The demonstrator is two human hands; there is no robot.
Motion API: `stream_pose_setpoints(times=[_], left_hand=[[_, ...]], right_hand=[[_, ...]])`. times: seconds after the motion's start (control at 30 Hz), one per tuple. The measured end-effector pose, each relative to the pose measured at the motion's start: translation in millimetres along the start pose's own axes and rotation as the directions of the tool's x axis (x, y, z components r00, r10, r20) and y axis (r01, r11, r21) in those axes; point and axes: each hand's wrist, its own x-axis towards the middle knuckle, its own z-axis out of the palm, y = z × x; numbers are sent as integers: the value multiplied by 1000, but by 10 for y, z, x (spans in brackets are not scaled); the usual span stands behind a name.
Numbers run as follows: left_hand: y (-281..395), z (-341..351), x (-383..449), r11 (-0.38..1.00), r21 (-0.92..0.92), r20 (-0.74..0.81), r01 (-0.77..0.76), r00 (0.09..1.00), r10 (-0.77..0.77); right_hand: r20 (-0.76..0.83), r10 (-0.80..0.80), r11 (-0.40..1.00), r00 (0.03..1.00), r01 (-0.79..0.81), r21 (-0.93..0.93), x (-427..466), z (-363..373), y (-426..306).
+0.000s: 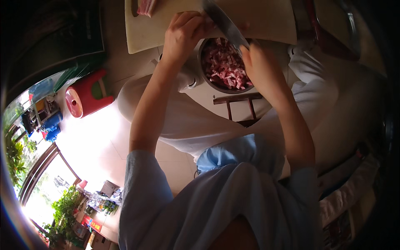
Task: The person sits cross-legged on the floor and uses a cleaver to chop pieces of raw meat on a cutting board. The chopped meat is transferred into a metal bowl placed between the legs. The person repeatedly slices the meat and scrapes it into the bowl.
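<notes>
In the head view, my right hand (261,65) is closed on the handle of a broad-bladed kitchen knife (227,26), whose blade slants up and left over a pale cutting board (268,22). My left hand (184,32) rests at the board's near edge, its bent fingers pressing a piece of raw meat (210,25) beside the blade; the fingers partly hide it. A strip of raw, fatty meat (147,7) lies at the board's upper left, by its handle slot. Under the near edge, between my knees, a round metal bowl (204,73) holds many small chopped meat pieces (226,67).
A red plastic stool (84,97) lies on its side or appears tilted at the left. Below the bowl is a dark wooden frame (237,99). A dark red chair-like frame (331,43) stands at the upper right. Potted plants (64,203) are at the lower left.
</notes>
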Motion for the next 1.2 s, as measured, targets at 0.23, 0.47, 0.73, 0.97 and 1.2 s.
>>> stream_pose_setpoints(times=[0.23,0.47,0.73,0.97,1.2], left_hand=[[112,-74,73,999,-16,116,28,993,-26],[97,-14,58,997,-55,68,51,997,-47],[192,-187,1,998,-25,101,49,994,-46],[221,-233,84,990,-104,175,91,982,-72],[195,-286,-55,991,-103,106,88,991,-77]], right_hand=[[97,46,994,994,-35,-107,-134,-243,-261],[-135,-273,958,952,257,-128,626,245,-276],[56,15,991,998,-8,-137,-196,-112,-75],[-27,-161,983,987,158,-94,210,66,-354],[-115,-122,990,986,128,50,179,224,-113]])
